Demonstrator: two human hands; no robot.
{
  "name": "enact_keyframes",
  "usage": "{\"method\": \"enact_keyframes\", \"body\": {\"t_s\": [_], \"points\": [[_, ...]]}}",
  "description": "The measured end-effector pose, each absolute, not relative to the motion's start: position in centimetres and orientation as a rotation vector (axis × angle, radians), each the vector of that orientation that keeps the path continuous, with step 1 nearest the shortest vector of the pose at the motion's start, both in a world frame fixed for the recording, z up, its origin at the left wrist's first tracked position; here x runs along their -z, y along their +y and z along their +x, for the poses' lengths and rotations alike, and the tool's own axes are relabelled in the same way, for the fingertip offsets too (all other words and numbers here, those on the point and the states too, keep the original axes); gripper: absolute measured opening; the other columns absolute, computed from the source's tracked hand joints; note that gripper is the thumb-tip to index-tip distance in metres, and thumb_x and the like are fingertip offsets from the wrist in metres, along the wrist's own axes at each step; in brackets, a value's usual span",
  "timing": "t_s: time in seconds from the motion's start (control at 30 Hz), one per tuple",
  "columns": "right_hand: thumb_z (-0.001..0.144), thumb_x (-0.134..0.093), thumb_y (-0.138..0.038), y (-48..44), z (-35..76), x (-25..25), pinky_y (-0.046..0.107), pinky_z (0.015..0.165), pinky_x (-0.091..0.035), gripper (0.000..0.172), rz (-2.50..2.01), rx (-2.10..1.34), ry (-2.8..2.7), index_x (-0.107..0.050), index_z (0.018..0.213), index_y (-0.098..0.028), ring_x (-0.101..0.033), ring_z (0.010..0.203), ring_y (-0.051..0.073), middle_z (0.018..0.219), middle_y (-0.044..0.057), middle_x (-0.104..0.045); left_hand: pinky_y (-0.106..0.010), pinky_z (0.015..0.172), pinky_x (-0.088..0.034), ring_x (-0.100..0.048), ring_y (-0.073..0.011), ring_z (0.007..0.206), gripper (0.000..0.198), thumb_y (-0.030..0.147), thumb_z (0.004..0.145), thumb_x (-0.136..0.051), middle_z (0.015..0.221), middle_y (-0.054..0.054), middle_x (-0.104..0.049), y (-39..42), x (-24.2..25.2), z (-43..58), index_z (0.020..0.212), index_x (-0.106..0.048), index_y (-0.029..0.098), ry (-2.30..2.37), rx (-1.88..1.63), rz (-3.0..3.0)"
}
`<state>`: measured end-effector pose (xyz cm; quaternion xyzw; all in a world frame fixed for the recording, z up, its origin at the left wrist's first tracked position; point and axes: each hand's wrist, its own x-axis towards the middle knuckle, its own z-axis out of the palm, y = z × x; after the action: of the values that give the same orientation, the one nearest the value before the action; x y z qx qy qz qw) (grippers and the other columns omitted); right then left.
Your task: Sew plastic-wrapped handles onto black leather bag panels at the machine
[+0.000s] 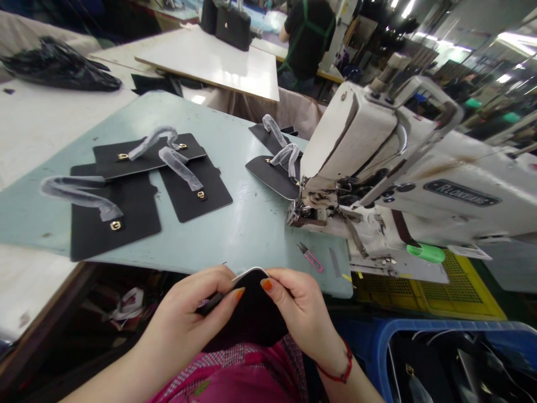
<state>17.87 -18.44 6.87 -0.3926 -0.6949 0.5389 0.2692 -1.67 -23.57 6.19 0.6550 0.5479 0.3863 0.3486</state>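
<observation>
Between my hands, just in front of the table's near edge, is a black bag panel (251,313) with a pale edge curving along its top. My left hand (205,308) pinches its upper left side, thumb on the near face. At the upper right, my right hand (297,302) grips it in the same way. Pink-handled thread snips (311,258) lie on the table beyond my right hand. The sewing machine (369,162) stands to the right, its needle area close to more black panels (272,174) with wrapped handles.
On the pale green table (247,235), several black panels (197,196) with plastic-wrapped handles and gold buckles lie at left. A blue bin (380,358) of black pieces sits at lower right, near a yellow crate (457,285). A person (308,39) stands beyond the white table (218,64).
</observation>
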Motion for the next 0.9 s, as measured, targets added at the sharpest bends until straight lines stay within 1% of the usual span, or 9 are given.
{"method": "enact_keyframes", "body": {"t_s": [0.1,0.23,0.47,0.6,0.73,0.9], "points": [[0.099,-0.051,-0.036,-18.5,17.5,-6.8,0.021,0.066,-0.046,0.028,-1.044,-1.418,-1.857,-0.075,0.100,-0.021,-0.063,0.076,0.015,0.078,0.001,-0.068,-0.020,0.062,-0.046,-0.058,-0.0107,0.066,0.019,0.018,0.093,-0.051,0.073,0.000,-0.063,-23.6,-6.1,-1.6,0.074,-0.056,0.019,1.415,-1.003,1.741],[0.097,-0.055,-0.028,-18.4,17.0,-7.1,0.020,0.070,-0.046,0.021,-0.975,-1.388,-1.805,-0.075,0.103,-0.024,-0.062,0.077,0.012,0.084,0.000,-0.069,-0.021,0.061,-0.045,-0.058,-0.0106,0.066,0.017,0.017,0.092,-0.051,0.074,0.000,-0.062,-23.6,-5.9,-1.6,0.076,-0.055,0.019,1.394,-0.987,1.794],[0.095,-0.059,-0.025,-18.6,16.3,-7.3,0.022,0.071,-0.048,0.018,-0.940,-1.363,-1.713,-0.076,0.099,-0.023,-0.063,0.078,0.013,0.084,0.003,-0.069,-0.020,0.061,-0.046,-0.059,-0.0101,0.066,0.016,0.014,0.092,-0.049,0.073,0.000,-0.062,-23.6,-6.1,-1.3,0.078,-0.054,0.019,1.351,-1.023,1.862],[0.095,-0.057,-0.023,-18.9,15.9,-7.0,0.023,0.070,-0.048,0.020,-0.932,-1.260,-1.731,-0.076,0.098,-0.023,-0.063,0.075,0.013,0.082,0.003,-0.069,-0.019,0.060,-0.046,-0.059,-0.0101,0.065,0.016,0.014,0.091,-0.050,0.073,0.000,-0.063,-23.5,-6.2,-1.2,0.077,-0.053,0.019,1.367,-1.047,1.876],[0.098,-0.052,-0.027,-18.6,15.7,-7.1,0.024,0.073,-0.049,0.024,-0.925,-1.268,-1.777,-0.075,0.099,-0.021,-0.063,0.079,0.014,0.086,0.004,-0.069,-0.018,0.063,-0.048,-0.061,-0.0098,0.068,0.014,0.013,0.091,-0.052,0.075,0.001,-0.065,-23.4,-6.0,-1.5,0.079,-0.055,0.020,1.386,-1.078,1.851],[0.100,-0.048,-0.033,-17.8,17.0,-6.6,0.023,0.066,-0.044,0.031,-0.937,-1.310,-1.945,-0.073,0.089,-0.018,-0.057,0.070,0.013,0.074,0.003,-0.063,-0.020,0.066,-0.049,-0.063,-0.0117,0.072,0.011,0.018,0.090,-0.056,0.079,0.000,-0.067,-23.7,-6.4,-2.5,0.080,-0.061,0.020,1.493,-1.092,1.784]]}}
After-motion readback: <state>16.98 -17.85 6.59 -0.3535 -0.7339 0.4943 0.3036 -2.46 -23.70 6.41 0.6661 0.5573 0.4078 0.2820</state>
